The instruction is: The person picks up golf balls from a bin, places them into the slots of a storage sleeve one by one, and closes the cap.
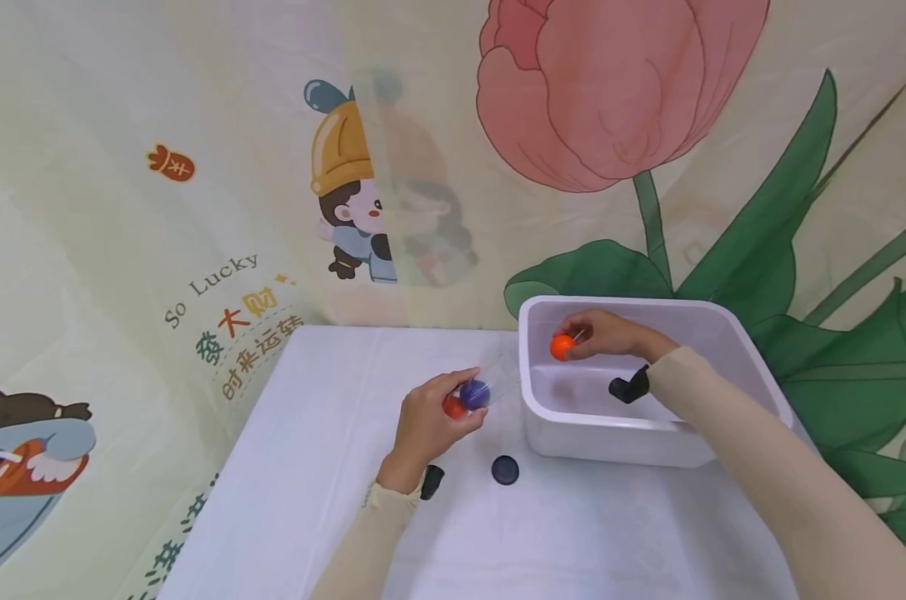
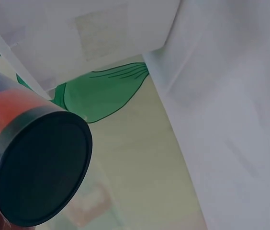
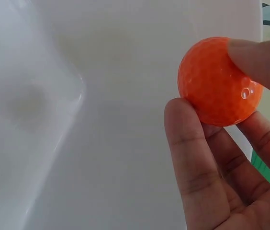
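Observation:
My left hand [image 1: 427,421] grips a clear tube [image 1: 503,377], tilted with its mouth toward the white bin. Inside it sit a purple ball [image 1: 474,394] and, deeper in, an orange-red ball [image 1: 454,407]. The left wrist view shows the tube's dark base [image 2: 44,168] close up. Over the bin [image 1: 610,427], my right hand [image 1: 608,332] pinches an orange golf ball [image 3: 219,81] between thumb and fingertips; dimples show on its surface. A round black cap [image 1: 505,470] lies on the table, just right of the left wrist.
The bin stands at the back right of the white-covered table [image 1: 287,500]. A printed cloth [image 1: 437,167] with a large tulip hangs right behind it. Black wrist gear [image 1: 629,386] shows by the right cuff, above the bin's floor.

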### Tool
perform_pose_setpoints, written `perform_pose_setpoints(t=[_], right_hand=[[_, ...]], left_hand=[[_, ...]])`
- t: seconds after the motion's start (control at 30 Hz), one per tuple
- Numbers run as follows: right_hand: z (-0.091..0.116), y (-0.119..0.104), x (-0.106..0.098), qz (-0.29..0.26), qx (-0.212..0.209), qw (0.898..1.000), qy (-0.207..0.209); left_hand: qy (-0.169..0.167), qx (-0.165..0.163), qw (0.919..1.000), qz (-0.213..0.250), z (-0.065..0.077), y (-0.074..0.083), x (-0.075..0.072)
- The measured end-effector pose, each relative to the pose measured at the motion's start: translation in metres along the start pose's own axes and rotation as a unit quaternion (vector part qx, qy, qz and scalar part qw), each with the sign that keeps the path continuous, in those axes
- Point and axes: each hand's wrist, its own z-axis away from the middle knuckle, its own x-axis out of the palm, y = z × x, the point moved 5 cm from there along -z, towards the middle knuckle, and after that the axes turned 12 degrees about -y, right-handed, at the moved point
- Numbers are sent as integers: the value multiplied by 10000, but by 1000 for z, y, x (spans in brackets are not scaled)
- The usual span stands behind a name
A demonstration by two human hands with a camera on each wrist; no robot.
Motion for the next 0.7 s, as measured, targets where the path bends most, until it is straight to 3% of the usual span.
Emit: perform_pose_setpoints(t=[0.27, 0.7], right_hand=[[9, -11, 1, -81, -41, 9999, 92], [19, -48, 6, 187, -366, 9989, 207]], left_hand=[[-2, -1, 10000, -7, 1, 0, 0], [31, 78, 10000, -8, 0, 2, -5]])
